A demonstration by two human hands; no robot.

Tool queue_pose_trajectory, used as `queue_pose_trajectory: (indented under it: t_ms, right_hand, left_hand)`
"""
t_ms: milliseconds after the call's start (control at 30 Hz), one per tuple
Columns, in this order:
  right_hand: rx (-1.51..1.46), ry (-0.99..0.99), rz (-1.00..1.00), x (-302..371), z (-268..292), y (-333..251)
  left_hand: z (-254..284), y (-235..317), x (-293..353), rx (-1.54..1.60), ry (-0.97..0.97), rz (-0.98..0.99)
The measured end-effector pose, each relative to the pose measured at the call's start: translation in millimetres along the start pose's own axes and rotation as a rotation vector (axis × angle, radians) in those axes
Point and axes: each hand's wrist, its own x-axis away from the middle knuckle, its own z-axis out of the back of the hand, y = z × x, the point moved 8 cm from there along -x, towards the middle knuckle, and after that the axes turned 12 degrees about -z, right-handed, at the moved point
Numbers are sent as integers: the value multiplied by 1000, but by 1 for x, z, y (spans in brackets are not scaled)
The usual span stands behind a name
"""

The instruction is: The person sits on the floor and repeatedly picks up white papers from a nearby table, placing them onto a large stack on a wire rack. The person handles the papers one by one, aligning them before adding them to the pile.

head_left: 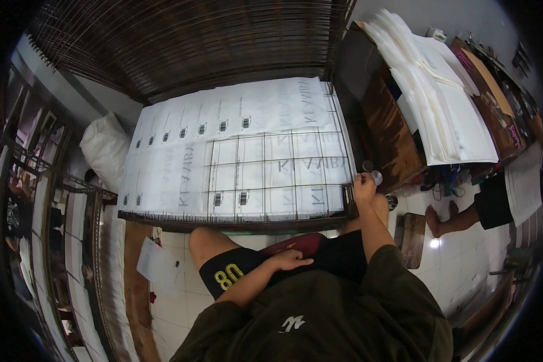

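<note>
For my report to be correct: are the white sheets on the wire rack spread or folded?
Spread: the white sheets lie flat across the wire rack, broad printed faces showing, no fold visible.

A workshop, seemingly for printing: a wire rack carries printed sheets to its near edge, a paper stack overhangs a scuffed cabinet's near edge, and metal shelving stands left.

Rack, 12 o'clock: rough metal
Sheets: smooth, papery
Bag, 9 o'clock: crinkled plastic
Cabinet, 2 o'clock: scuffed wood
Floor: glossy tile
</note>
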Motion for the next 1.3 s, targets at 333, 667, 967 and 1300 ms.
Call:
queue_pose_trajectory:
  t_ms: [333, 667, 967, 1300]
  right_hand:
    - [-23, 8, 29, -4, -6, 8]
    - [45, 21, 51, -8, -7, 11]
    - [13, 7, 91, -6, -6, 6]
    - [12, -12, 89, -5, -8, 10]
  left_hand:
    - [0, -1, 0, -28, 13, -14]
    - [9, 14, 7, -60, 170, -80]
    - [-4, -6, -5, 47, -51, -10]
    - [5, 9, 5, -54, 17, -30]
